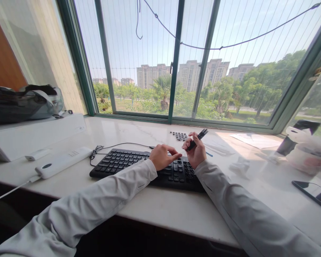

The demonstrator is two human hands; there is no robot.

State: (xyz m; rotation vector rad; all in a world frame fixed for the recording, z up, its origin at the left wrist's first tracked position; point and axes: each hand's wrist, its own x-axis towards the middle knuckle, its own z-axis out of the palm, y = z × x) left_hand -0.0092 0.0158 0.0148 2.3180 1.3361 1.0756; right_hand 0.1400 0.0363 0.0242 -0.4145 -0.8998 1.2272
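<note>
A black keyboard (115,162) lies along the counter, with several keycaps off at its right end, where bare key sockets (189,169) show. In my right hand (196,153) is a slim black keycap puller (199,138), tilted up to the right, its fine wires pointing toward my left hand. My left hand (164,157) hovers over the keyboard, thumb and forefinger pinched together by the wire ends. Whatever is between those fingertips is too small to make out. Loose black keycaps (179,136) sit in rows behind the keyboard.
To the left are a white power strip-like device (66,162) with a cable and a white box (40,134) carrying a dark bag (24,103). A phone (314,194), a plastic bag (307,150), crumpled tissue (240,166) and paper (256,140) lie to the right. Windows rise behind.
</note>
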